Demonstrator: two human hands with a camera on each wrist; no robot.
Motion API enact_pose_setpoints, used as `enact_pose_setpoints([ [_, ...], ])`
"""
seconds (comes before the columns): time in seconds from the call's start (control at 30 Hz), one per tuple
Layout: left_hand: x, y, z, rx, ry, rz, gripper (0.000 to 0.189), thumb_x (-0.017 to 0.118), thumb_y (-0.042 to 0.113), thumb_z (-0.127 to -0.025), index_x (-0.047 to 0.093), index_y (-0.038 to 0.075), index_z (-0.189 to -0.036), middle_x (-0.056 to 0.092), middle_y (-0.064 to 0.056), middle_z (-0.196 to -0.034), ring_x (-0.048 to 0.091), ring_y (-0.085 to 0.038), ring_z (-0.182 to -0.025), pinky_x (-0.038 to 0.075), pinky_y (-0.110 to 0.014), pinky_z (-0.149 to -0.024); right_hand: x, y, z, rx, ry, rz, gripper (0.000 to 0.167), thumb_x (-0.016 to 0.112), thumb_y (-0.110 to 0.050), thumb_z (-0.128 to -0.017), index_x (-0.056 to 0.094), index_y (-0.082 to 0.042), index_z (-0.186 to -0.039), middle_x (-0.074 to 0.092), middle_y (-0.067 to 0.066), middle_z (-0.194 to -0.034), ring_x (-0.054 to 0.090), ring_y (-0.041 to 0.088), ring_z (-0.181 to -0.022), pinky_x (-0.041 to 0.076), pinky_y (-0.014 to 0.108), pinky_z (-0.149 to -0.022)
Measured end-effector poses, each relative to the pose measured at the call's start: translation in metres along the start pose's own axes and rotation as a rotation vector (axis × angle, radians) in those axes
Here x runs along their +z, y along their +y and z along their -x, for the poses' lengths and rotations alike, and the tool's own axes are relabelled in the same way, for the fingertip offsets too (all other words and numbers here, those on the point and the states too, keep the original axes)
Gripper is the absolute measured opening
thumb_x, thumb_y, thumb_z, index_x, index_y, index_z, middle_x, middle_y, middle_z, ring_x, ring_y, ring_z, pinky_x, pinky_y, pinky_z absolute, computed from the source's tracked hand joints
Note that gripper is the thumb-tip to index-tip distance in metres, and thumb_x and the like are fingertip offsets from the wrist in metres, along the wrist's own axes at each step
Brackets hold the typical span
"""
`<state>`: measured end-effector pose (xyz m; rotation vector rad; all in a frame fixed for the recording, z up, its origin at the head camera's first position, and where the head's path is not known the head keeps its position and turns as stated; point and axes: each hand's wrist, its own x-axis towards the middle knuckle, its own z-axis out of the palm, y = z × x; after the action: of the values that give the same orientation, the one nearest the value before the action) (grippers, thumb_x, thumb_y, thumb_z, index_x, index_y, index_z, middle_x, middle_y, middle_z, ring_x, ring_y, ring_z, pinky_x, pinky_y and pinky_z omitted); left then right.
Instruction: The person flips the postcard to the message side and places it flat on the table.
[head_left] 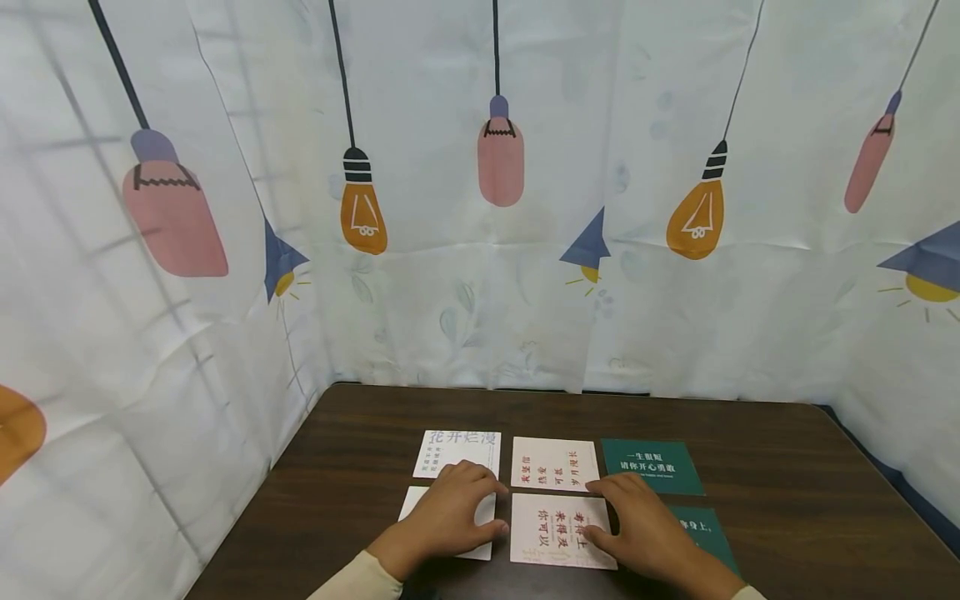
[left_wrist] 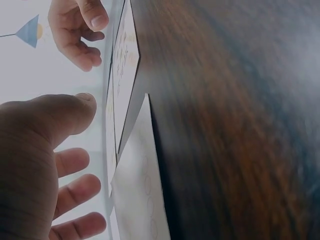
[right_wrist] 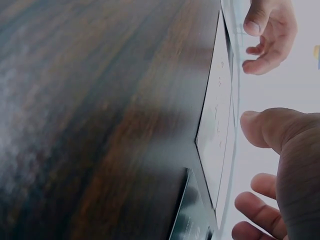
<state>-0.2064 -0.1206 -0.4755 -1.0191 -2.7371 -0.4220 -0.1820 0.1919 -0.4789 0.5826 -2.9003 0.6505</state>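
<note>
Two rows of cards lie flat on the table. My left hand (head_left: 457, 510) hangs above the lower white card (head_left: 480, 550) and hides much of it. Behind that is another white card (head_left: 457, 454) with grey-blue writing. In the middle column are a pale pink card (head_left: 553, 464) and a lower pale pink card (head_left: 562, 533), both with red characters. My right hand (head_left: 645, 523) hovers between the lower pink card and a lower green card (head_left: 708, 529), which it partly covers. An upper green card (head_left: 652, 467) shows white text. Both hands have loosely bent, parted fingers and hold nothing.
The dark wood-grain table (head_left: 360, 450) stretches out around the cards. A white curtain (head_left: 420, 317) printed with hanging lamps and bulbs stands behind the table and along both sides.
</note>
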Motion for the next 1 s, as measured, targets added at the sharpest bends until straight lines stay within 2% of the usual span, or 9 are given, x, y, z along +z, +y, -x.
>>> enact_pose_setpoints([
  [0.27, 0.004, 0.000, -0.001, 0.006, 0.008, -0.029, 0.035, 0.079, 0.046, -0.085, 0.073, 0.026, -0.112, 0.063, 0.012, -0.109, 0.055, -0.014, -0.111, 0.043, -0.039, -0.095, -0.002, 0.004, 0.002, 0.012, 0.001, 0.001, 0.056, 0.088, -0.043, -0.079, 0.069, -0.015, -0.124, 0.063, -0.005, -0.121, 0.054, 0.023, -0.119, 0.047, 0.051, -0.099],
  [0.43, 0.003, 0.003, -0.002, -0.020, -0.017, -0.010, 0.037, 0.078, 0.048, -0.085, 0.073, 0.025, -0.115, 0.061, 0.011, -0.110, 0.054, -0.015, -0.113, 0.041, -0.041, -0.096, -0.003, 0.008, 0.004, -0.002, -0.017, -0.002, 0.056, 0.088, -0.044, -0.078, 0.069, -0.015, -0.123, 0.062, -0.003, -0.122, 0.053, 0.026, -0.120, 0.046, 0.053, -0.099],
  [0.63, 0.000, 0.007, -0.004, -0.049, -0.045, 0.007, 0.040, 0.078, 0.048, -0.086, 0.073, 0.024, -0.117, 0.059, 0.009, -0.113, 0.051, -0.017, -0.116, 0.040, -0.043, -0.098, -0.003, 0.012, 0.005, -0.011, -0.045, 0.005, 0.061, 0.086, -0.049, -0.078, 0.069, -0.013, -0.125, 0.060, -0.001, -0.124, 0.052, 0.031, -0.122, 0.044, 0.056, -0.100],
  [1.0, 0.006, 0.006, -0.006, -0.051, -0.050, 0.012, 0.042, 0.078, 0.049, -0.085, 0.073, 0.022, -0.117, 0.055, 0.006, -0.117, 0.047, -0.018, -0.117, 0.039, -0.045, -0.099, -0.005, 0.016, 0.006, 0.004, -0.063, 0.042, 0.072, 0.086, -0.057, -0.074, 0.069, -0.009, -0.126, 0.058, 0.004, -0.130, 0.049, 0.033, -0.125, 0.042, 0.059, -0.101],
])
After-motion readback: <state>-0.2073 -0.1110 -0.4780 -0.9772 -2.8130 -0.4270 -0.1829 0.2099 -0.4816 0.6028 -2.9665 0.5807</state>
